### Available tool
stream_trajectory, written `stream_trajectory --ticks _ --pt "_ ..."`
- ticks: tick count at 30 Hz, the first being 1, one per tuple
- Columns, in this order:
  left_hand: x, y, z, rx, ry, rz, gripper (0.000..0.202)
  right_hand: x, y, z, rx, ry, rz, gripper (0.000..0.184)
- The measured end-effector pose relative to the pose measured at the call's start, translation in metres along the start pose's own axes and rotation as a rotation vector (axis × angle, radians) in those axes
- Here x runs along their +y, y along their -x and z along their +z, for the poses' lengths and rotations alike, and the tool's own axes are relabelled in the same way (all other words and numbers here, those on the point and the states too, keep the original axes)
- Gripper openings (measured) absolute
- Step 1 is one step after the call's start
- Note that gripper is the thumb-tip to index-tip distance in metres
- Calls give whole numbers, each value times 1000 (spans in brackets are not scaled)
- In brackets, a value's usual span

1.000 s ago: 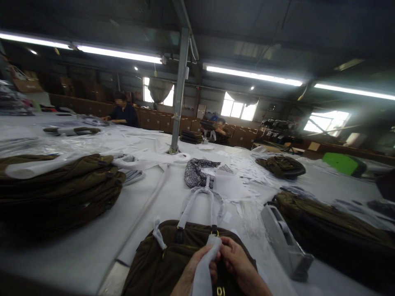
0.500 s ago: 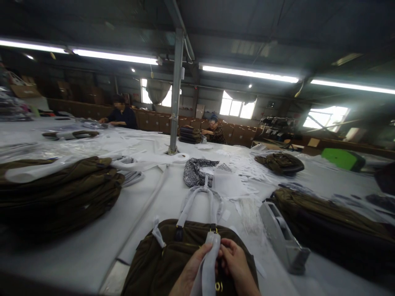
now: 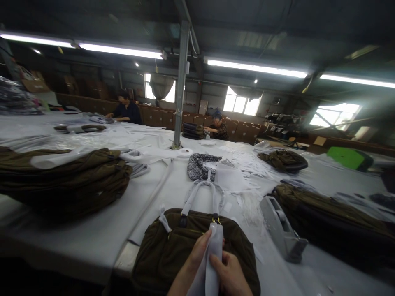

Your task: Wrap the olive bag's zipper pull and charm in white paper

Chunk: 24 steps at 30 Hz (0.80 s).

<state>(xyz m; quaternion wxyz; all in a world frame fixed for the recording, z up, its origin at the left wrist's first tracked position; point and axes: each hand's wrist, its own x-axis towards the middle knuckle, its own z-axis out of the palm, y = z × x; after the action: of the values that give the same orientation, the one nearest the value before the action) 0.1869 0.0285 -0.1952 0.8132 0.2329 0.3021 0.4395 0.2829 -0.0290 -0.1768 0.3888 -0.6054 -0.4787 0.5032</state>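
An olive-brown bag (image 3: pixel 163 255) lies in front of me, its wrapped handles (image 3: pixel 197 191) stretched away from me over the table. Above the bag, a white wrapping strip (image 3: pixel 215 242) hangs down from near a gold ring (image 3: pixel 217 220). My left hand (image 3: pixel 197 253) grips the strip's left side. On its right side, my right hand (image 3: pixel 226 267) pinches it with the thumb on top. Whatever lies inside the strip is hidden. A white-wrapped zipper pull (image 3: pixel 164 220) sits at the bag's upper left.
A grey tape dispenser (image 3: pixel 284 230) stands to the right, beside another olive bag (image 3: pixel 327 213). Stacked bags (image 3: pixel 61 181) occupy the left. Patterned fabric (image 3: pixel 197 166) and paper scraps lie beyond the handles. A post (image 3: pixel 180 86) rises from the table; two people work at the far side.
My right hand has slid down the strip toward me, its thumb now over the front. The left hand stays on the strip. The view has shifted slightly.
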Motion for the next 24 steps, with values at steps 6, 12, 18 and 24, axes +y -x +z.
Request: stream_trajectory --ticks 6,12,18,24 --pt "10 49 2 27 -397 117 36 3 0 0 64 128 -18 33" --pt "2 90 0 138 -927 309 45 3 1 1 8 84 -45 26" --pt "-17 95 2 293 -1242 407 58 2 4 5 68 202 -50 27" --pt "-29 91 0 352 -1290 457 65 6 6 8 113 280 -69 25"
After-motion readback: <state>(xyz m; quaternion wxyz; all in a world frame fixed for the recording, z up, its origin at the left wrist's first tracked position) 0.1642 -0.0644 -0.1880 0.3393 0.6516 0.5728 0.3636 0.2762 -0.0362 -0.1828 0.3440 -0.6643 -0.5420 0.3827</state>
